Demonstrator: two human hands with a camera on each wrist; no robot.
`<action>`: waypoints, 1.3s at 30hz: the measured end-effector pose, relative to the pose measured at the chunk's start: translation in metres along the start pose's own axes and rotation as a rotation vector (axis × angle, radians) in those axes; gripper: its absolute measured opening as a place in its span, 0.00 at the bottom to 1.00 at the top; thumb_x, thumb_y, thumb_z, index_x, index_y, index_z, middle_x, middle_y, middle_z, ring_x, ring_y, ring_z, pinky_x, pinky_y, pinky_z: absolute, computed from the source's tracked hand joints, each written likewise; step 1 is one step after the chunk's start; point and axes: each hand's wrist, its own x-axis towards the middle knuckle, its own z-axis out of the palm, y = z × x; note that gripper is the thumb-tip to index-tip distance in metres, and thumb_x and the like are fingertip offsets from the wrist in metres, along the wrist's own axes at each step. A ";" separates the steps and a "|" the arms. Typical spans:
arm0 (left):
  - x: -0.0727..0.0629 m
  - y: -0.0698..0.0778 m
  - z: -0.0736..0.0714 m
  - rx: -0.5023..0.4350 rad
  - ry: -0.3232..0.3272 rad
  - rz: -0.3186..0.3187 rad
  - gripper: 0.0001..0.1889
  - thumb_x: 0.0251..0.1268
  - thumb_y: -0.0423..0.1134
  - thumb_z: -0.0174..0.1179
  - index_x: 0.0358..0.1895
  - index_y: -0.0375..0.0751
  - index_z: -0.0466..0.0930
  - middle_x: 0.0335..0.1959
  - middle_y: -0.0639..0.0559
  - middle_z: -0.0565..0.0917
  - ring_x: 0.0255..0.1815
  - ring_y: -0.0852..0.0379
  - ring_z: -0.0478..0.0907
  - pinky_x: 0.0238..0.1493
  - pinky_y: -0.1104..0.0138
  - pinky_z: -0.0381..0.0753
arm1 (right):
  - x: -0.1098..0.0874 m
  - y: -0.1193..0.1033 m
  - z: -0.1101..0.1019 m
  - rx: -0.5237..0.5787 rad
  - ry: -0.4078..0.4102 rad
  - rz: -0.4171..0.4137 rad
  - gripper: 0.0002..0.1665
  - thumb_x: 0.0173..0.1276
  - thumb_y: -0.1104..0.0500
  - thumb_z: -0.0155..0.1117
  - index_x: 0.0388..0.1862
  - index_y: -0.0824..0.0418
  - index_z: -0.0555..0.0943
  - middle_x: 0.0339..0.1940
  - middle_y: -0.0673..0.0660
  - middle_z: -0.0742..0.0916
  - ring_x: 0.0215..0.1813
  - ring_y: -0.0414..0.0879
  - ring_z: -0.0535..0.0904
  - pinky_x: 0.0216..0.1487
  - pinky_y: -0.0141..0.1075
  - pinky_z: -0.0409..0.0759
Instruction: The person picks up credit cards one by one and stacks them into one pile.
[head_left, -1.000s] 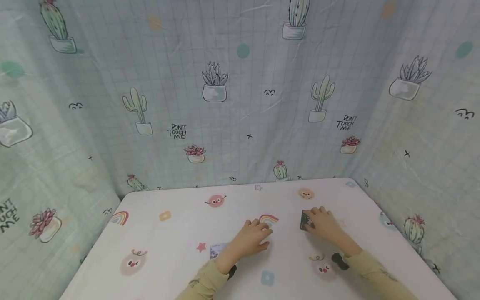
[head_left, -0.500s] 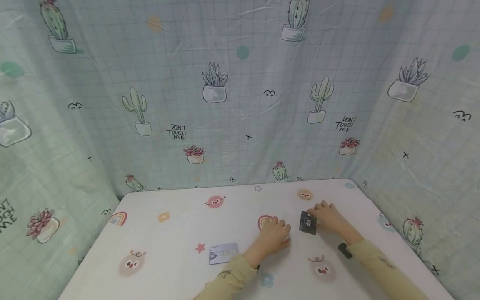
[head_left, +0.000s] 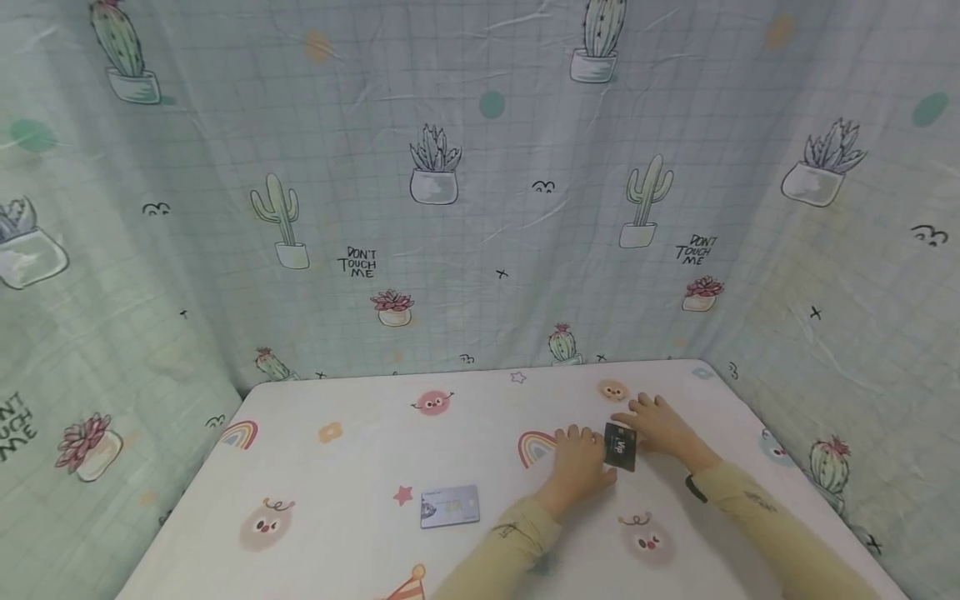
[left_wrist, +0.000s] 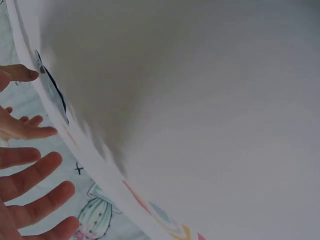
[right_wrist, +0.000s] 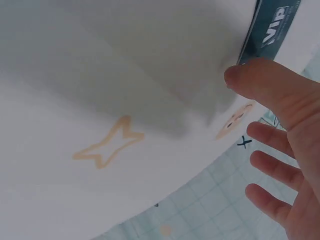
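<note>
A dark card marked VIP (head_left: 620,447) appears to lie on the white table between my two hands. My left hand (head_left: 579,467) is at the card's left side; in the left wrist view its fingers (left_wrist: 40,195) are spread and straight, with the thumb near the card's edge. From the right, my right hand (head_left: 663,429) reaches over, a finger stretched by the card's far edge. Its thumb (right_wrist: 255,82) overlaps the card's end in the right wrist view, while several fingers stay extended. Whether that thumb presses the card is unclear.
A pale lilac card (head_left: 450,507) lies flat on the table left of my left forearm. The white tablecloth (head_left: 337,475) has printed rainbows, stars and faces. Curtains (head_left: 465,250) with cactus prints stand behind and on both sides.
My left hand has moved right, away from the lilac card, which has come into full view, and up to the VIP card. My right hand has shifted right, uncovering the VIP card.
</note>
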 end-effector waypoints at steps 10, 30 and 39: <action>0.010 0.012 0.006 -0.018 -0.046 0.020 0.29 0.53 0.65 0.48 0.56 0.56 0.69 0.47 0.55 0.76 0.46 0.56 0.70 0.48 0.58 0.68 | 0.011 -0.002 0.000 0.031 -0.052 -0.036 0.29 0.43 0.64 0.69 0.49 0.48 0.77 0.38 0.58 0.81 0.41 0.54 0.73 0.40 0.52 0.71; 0.004 0.012 0.006 0.100 -0.119 0.168 0.19 0.55 0.65 0.47 0.52 0.78 0.67 0.48 0.55 0.76 0.44 0.56 0.71 0.47 0.56 0.68 | 0.016 0.004 0.008 0.083 -0.137 0.011 0.30 0.35 0.56 0.75 0.44 0.48 0.78 0.39 0.58 0.79 0.47 0.57 0.72 0.45 0.58 0.70; 0.005 0.016 0.006 0.120 -0.108 0.155 0.16 0.59 0.65 0.41 0.50 0.77 0.68 0.43 0.57 0.78 0.42 0.58 0.71 0.48 0.58 0.68 | 0.014 0.001 0.003 0.124 -0.216 0.075 0.29 0.33 0.43 0.73 0.37 0.51 0.80 0.36 0.54 0.79 0.43 0.52 0.71 0.43 0.53 0.71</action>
